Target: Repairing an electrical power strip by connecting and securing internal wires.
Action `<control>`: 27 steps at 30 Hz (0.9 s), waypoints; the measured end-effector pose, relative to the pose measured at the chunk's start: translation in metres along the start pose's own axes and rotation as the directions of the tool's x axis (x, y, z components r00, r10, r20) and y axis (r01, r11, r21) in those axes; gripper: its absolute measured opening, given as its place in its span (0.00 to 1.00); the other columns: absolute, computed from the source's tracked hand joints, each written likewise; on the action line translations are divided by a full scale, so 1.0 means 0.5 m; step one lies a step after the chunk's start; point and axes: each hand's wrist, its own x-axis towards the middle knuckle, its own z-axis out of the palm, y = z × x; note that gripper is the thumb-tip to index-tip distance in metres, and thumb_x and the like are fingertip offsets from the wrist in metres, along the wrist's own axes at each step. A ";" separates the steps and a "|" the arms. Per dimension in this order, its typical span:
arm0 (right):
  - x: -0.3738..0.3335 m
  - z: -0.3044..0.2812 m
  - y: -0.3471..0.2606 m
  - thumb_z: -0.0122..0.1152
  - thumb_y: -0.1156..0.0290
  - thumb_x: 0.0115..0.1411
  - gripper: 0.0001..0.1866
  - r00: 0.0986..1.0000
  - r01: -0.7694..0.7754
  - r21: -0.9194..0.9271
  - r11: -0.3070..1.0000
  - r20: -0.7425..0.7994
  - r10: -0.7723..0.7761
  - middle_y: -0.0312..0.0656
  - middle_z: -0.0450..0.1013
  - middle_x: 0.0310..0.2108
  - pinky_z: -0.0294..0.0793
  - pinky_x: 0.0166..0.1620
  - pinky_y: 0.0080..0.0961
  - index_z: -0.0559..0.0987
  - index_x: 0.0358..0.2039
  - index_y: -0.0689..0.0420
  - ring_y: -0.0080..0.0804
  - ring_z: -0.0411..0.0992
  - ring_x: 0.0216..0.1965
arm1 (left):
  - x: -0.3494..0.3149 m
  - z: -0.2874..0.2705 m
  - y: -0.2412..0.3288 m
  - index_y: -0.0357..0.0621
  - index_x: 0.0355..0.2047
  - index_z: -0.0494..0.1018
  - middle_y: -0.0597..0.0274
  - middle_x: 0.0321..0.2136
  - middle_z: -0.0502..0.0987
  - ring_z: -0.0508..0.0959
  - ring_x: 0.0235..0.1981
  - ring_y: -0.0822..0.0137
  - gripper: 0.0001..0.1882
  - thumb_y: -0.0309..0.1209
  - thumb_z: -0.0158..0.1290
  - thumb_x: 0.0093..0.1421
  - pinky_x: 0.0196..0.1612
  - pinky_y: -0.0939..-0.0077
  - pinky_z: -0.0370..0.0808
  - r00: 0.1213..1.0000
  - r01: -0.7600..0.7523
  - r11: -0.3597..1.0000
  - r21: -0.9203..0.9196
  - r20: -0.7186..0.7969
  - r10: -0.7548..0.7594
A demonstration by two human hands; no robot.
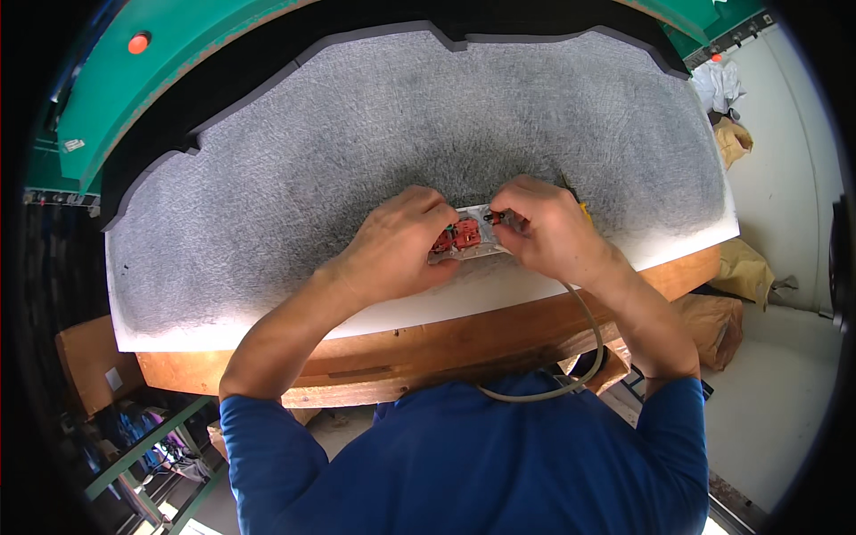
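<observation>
Along the lower edge, nearest of all, spread the shoulders and sleeves of a blue shirt [473,455]. Just beyond, a pale cord [596,339] loops across a thick wooden edge [499,330], its upper end passing out of sight by the right wrist.

Near the front of the surface [357,125], at its middle, lies a narrow white case [486,251] with red parts [466,234] inside, set between both hands. The left hand [401,239] grips the left end, thumb on the near side, forefinger on the far side. The right hand [553,227] pinches a small dark piece [496,218] between thumb and forefinger over the right end. Just beyond the right hand shows a bit of a yellow item [585,212], too hidden to tell.

The surface is worn grey, whiter along its near rim. Past it curves a dark strip [357,37] with a notched border, then a green frame [102,116] bearing an orange knob [138,43]. Off to the far right, a white bag [716,86] sits above a brown sack [732,143].
</observation>
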 end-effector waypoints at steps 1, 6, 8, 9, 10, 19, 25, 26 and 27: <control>0.003 -0.002 -0.003 0.64 0.83 0.46 0.09 1.000 0.001 -0.022 1.000 0.017 0.000 0.50 0.73 0.30 0.74 0.36 0.44 0.75 0.29 0.62 0.53 0.74 0.33 | 0.001 0.000 -0.001 0.38 0.40 0.74 0.54 0.38 0.75 0.76 0.42 0.52 0.22 0.31 0.67 0.44 0.45 0.61 0.75 1.000 0.006 1.000 0.006 0.019 -0.007; 0.014 -0.009 -0.007 0.64 0.83 0.46 0.08 0.997 0.018 -0.069 0.997 0.070 -0.013 0.50 0.72 0.29 0.73 0.37 0.46 0.74 0.27 0.63 0.54 0.73 0.34 | 0.002 0.001 -0.004 0.38 0.39 0.74 0.54 0.37 0.75 0.76 0.43 0.52 0.22 0.30 0.67 0.43 0.45 0.61 0.75 1.000 -0.006 1.000 -0.008 0.003 0.006; 0.017 -0.011 -0.003 0.64 0.83 0.47 0.08 0.995 0.063 -0.080 0.995 0.079 -0.057 0.51 0.73 0.29 0.73 0.38 0.46 0.74 0.27 0.63 0.55 0.73 0.34 | 0.003 0.001 -0.004 0.38 0.39 0.74 0.54 0.38 0.75 0.76 0.43 0.52 0.22 0.30 0.67 0.43 0.45 0.61 0.75 1.000 -0.009 1.000 -0.005 -0.004 0.009; 0.017 -0.011 -0.001 0.64 0.83 0.47 0.08 0.995 0.063 -0.079 0.995 0.080 -0.056 0.51 0.73 0.29 0.73 0.38 0.46 0.74 0.27 0.63 0.55 0.73 0.34 | 0.003 0.000 -0.005 0.39 0.39 0.74 0.53 0.38 0.75 0.76 0.43 0.52 0.22 0.30 0.67 0.43 0.45 0.61 0.75 1.000 0.003 1.000 -0.012 0.014 -0.003; 0.017 -0.012 0.001 0.65 0.83 0.47 0.09 0.996 0.050 -0.063 0.997 0.082 -0.045 0.50 0.73 0.30 0.73 0.37 0.44 0.75 0.29 0.63 0.53 0.74 0.34 | 0.003 -0.001 -0.005 0.39 0.39 0.75 0.53 0.38 0.75 0.76 0.43 0.52 0.22 0.30 0.67 0.43 0.46 0.62 0.75 0.999 0.014 1.000 -0.019 0.032 -0.014; 0.019 -0.011 0.001 0.67 0.82 0.48 0.11 0.993 0.063 -0.075 0.995 0.100 -0.055 0.50 0.73 0.31 0.73 0.37 0.43 0.74 0.31 0.63 0.53 0.73 0.35 | 0.003 -0.007 -0.001 0.39 0.40 0.75 0.53 0.41 0.74 0.75 0.45 0.52 0.24 0.31 0.68 0.43 0.47 0.61 0.75 1.000 -0.015 0.999 0.047 0.013 0.015; 0.017 -0.009 -0.006 0.66 0.82 0.48 0.10 0.995 0.051 -0.137 0.989 0.091 -0.038 0.49 0.72 0.31 0.74 0.37 0.43 0.74 0.31 0.63 0.53 0.73 0.34 | 0.000 -0.004 0.003 0.39 0.41 0.75 0.53 0.42 0.74 0.75 0.45 0.51 0.25 0.31 0.69 0.42 0.48 0.61 0.75 1.000 -0.017 1.000 0.012 0.012 0.016; 0.019 -0.009 -0.006 0.65 0.83 0.48 0.10 0.994 0.044 -0.142 0.989 0.101 -0.030 0.49 0.72 0.31 0.74 0.37 0.43 0.74 0.31 0.63 0.53 0.73 0.34 | 0.000 -0.003 0.003 0.39 0.41 0.75 0.53 0.42 0.74 0.75 0.45 0.51 0.25 0.31 0.69 0.42 0.48 0.61 0.75 1.000 -0.016 1.000 0.011 0.014 0.016; 0.019 -0.010 -0.004 0.65 0.83 0.48 0.10 0.994 0.043 -0.140 0.989 0.104 -0.029 0.49 0.72 0.31 0.74 0.37 0.43 0.74 0.31 0.63 0.53 0.73 0.34 | -0.001 -0.002 0.004 0.39 0.41 0.75 0.53 0.41 0.74 0.75 0.45 0.51 0.25 0.30 0.69 0.42 0.47 0.61 0.75 1.000 -0.001 1.000 0.023 0.017 0.000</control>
